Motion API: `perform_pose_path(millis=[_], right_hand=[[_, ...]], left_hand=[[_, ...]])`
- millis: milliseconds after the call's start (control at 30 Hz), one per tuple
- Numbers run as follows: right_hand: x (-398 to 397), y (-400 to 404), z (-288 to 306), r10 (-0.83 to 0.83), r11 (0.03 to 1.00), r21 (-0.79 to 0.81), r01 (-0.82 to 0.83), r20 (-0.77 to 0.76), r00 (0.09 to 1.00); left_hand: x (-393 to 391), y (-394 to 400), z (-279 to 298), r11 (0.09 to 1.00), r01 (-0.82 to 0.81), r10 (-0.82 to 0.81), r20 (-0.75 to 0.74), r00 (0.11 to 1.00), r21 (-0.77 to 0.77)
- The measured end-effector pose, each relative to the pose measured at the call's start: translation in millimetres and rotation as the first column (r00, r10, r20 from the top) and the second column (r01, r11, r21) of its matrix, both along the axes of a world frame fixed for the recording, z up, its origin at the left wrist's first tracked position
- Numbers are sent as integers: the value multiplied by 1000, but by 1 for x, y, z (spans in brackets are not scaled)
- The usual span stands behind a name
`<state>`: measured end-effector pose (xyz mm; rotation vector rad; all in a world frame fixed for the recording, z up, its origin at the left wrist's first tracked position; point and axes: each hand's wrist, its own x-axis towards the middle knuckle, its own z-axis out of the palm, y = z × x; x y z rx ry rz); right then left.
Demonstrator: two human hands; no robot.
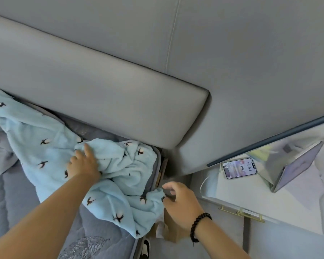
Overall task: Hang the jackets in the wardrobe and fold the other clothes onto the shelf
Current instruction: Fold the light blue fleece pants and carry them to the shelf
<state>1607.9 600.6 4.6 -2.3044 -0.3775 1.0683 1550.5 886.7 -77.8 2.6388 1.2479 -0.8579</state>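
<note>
Two hands at work | left hand (83, 163) flat, fingers straight, pressing pale-blue bird-print fleece cloth (51, 146) on grey quilted bed (11, 199) at 9 o'clock | right hand (181, 202) loosely curled, pinching cloth edge at 6 o'clock | best: gather both ends, lift clear before folding.

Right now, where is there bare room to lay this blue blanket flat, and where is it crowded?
Bare quilt lies left of the left hand, below the blanket. The nightstand has a free patch in front of the phone and tablet. Crowded: the gap beside the bed, where the right hand reaches toward the blanket's corner.
</note>
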Motion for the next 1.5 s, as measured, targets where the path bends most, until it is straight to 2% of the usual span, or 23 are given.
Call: perform_pose_path(millis=[100, 167, 267, 400, 500, 567, 633, 767, 867, 1000, 1100, 1200, 1267, 1367, 1500], right_hand=[[0, 1, -2, 7, 1000, -17, -7, -31, 999], [-2, 2, 1, 15, 1000, -25, -16, -55, 998], [-5, 4, 13, 2, 999, -36, -5, -78, 997], [-5, 7, 38, -33, 999, -24, 31, -82, 996], [-4, 10, 62, -101, 995, 13, 103, -95, 990], [-4, 12, 79, -160, 985, 41, 165, -99, 982], [-6, 11, 96, -215, 973, 60, 223, -109, 970], [-18, 2, 130, -355, 910, 132, 392, -236, 904], [-31, -11, 156, -436, 785, 240, 571, -440, 785], [-48, -43, 187, -385, 578, 351, 736, -679, 626], [-60, -76, 205, -311, 521, 358, 775, -766, 563], [-76, -112, 231, -242, 496, 433, 753, -764, 599], [-89, -138, 251, -220, 434, 492, 754, -754, 619], [-109, -179, 281, -199, 398, 593, 700, -689, 697], [-134, -228, 314, -340, 369, 672, 643, -546, 766]], left_hand=[[-17, 2, -5, 997, -29, 35, 92, 995, -70], [-26, 2, 2, 975, -135, 175, 233, 957, -176], [-35, -2, 29, 913, -227, 363, 423, 830, -339], [-40, -21, 81, 844, -159, 482, 595, 643, -512], [-42, -41, 127, 724, -95, 637, 610, 471, -683], [-47, -54, 157, 616, -68, 752, 561, 345, -785], [-55, -65, 184, 514, -49, 832, 484, 271, -856], [-72, -88, 239, 382, 80, 881, 389, 269, -921], [-81, -109, 277, 333, 144, 885, 362, 294, -932], [-98, -142, 319, 267, 247, 875, 341, 343, -932], [-114, -170, 344, 252, 326, 859, 366, 359, -911], [-131, -204, 366, 236, 402, 852, 387, 352, -885], [-143, -231, 381, 211, 444, 851, 387, 355, -871], [-160, -273, 398, 172, 490, 836, 390, 386, -854], [-176, -324, 419, 127, 548, 764, 434, 478, -827]])
